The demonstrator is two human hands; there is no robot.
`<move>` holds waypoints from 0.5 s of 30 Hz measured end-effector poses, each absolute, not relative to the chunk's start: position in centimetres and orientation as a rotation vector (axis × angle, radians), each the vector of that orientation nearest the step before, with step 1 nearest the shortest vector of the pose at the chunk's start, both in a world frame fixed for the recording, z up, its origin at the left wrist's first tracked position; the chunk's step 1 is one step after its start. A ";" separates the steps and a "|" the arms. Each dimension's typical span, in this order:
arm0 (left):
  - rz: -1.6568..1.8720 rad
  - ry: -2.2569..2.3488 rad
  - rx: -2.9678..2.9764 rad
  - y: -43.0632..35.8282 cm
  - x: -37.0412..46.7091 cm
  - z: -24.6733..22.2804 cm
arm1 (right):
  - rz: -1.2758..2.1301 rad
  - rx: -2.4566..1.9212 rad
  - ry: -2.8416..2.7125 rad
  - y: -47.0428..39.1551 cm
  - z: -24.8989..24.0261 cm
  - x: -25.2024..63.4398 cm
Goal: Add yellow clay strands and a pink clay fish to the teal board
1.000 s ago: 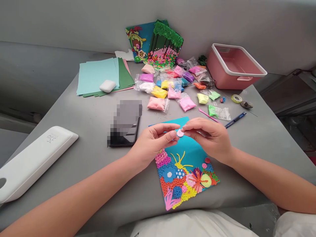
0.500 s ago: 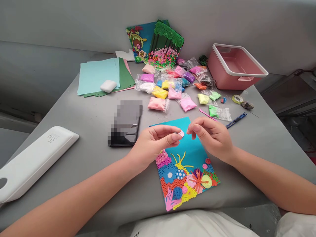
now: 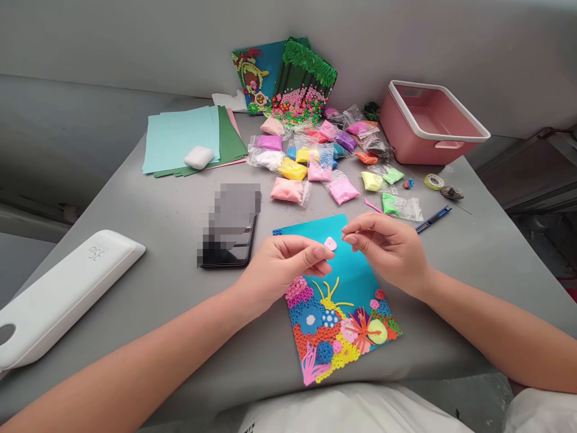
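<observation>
A small flat pale pink clay piece [image 3: 330, 243] with a dark dot sits at the fingertips of my left hand [image 3: 293, 257], pinched by its lower edge. Close by on the right, my right hand [image 3: 387, 249] has thumb and forefinger pressed together; whatever is between them is too small to make out. Both hands hover over a blue board [image 3: 356, 264]. Its lower half carries a colourful clay relief [image 3: 331, 319] of rings, balls, flower shapes and thin strands. My left hand hides part of the board's left side.
Several bagged clay packs [image 3: 291, 189] lie beyond the board, near a pink basket [image 3: 433, 144]. A blue cutter [image 3: 433, 219] and pink tool [image 3: 373, 205] are at right. Leftward lie a phone [image 3: 229, 246], coloured sheets [image 3: 175, 132] and a white device [image 3: 72, 294]. Finished pictures [image 3: 306, 66] lean behind.
The pink piece has turned to show its flat face and dot. My right fingers have closed into a tighter pinch, and my left fingers have shifted slightly lower.
</observation>
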State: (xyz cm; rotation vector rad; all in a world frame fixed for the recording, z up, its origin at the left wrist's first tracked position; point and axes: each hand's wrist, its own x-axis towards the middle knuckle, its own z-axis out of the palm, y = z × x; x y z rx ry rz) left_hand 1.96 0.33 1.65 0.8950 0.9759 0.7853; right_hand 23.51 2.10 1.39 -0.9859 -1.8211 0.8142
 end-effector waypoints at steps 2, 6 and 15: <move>0.785 0.988 0.901 0.3 2.0 1.7 | 0.815 -0.969 -1.850 2.1 1.4 23.5; 0.787 0.948 0.876 0.2 2.1 1.6 | 0.803 -0.907 -1.895 2.1 1.5 23.6; 0.657 0.552 0.856 0.2 2.0 1.7 | 0.501 -0.698 -1.995 1.4 1.6 23.3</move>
